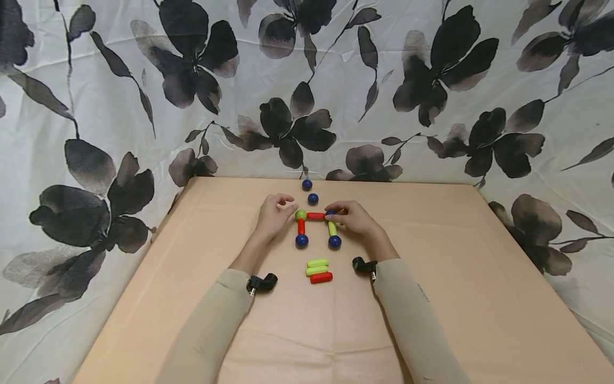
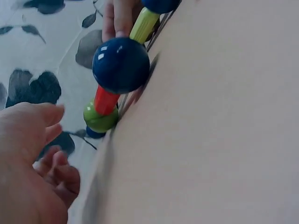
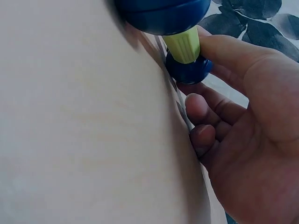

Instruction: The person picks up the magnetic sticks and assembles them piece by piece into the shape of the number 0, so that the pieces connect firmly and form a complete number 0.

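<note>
A three-sided frame of rods and balls lies on the table. Its far left corner is a green ball (image 1: 300,214), joined by a red rod (image 1: 315,216) to a blue ball (image 3: 188,71) at the far right corner. My right hand (image 1: 356,218) pinches that blue ball between thumb and fingers. Another red rod (image 1: 301,227) and a yellow-green rod (image 1: 332,229) run toward me, ending in a left blue ball (image 1: 301,241) and a right blue ball (image 1: 334,242). Beside the green ball, my left hand (image 1: 273,217) holds nothing, its fingers loosely bent.
Two loose blue balls, one nearer (image 1: 313,199) and one farther (image 1: 307,184), sit beyond the frame. Nearer me lie two yellow-green rods (image 1: 317,267) and a red rod (image 1: 321,278), side by side. Floral cloth (image 1: 288,69) hangs behind the table (image 1: 431,266).
</note>
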`<action>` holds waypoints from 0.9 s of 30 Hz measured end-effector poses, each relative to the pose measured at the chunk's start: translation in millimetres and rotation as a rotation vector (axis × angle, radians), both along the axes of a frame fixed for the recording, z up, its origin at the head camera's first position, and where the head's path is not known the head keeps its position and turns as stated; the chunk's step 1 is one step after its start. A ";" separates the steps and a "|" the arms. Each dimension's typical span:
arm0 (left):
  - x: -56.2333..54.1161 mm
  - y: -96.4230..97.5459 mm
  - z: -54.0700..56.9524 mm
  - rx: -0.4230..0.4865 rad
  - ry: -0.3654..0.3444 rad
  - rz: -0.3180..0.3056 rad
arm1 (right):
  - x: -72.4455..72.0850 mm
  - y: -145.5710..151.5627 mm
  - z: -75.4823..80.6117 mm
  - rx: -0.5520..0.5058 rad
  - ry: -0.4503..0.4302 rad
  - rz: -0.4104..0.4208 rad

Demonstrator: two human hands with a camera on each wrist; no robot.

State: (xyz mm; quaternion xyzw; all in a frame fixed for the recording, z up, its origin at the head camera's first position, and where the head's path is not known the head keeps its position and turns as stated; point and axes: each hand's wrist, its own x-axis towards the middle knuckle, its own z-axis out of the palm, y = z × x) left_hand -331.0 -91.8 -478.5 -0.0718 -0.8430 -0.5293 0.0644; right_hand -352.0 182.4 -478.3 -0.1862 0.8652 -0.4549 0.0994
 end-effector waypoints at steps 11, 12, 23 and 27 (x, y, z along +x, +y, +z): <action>59.9 36.3 55.4 -0.543 0.110 -0.539 | 3.0 1.6 -2.4 -0.033 -0.013 -0.002; 65.4 39.2 56.6 -0.622 0.099 -0.591 | 3.2 1.4 -2.2 -0.036 -0.011 -0.002; 82.4 49.8 52.6 -0.943 0.103 -0.610 | 2.4 1.6 -3.7 -0.027 -0.025 -0.009; 84.0 50.5 53.2 -0.991 0.141 -0.575 | 2.5 0.9 -3.3 -0.027 -0.028 -0.013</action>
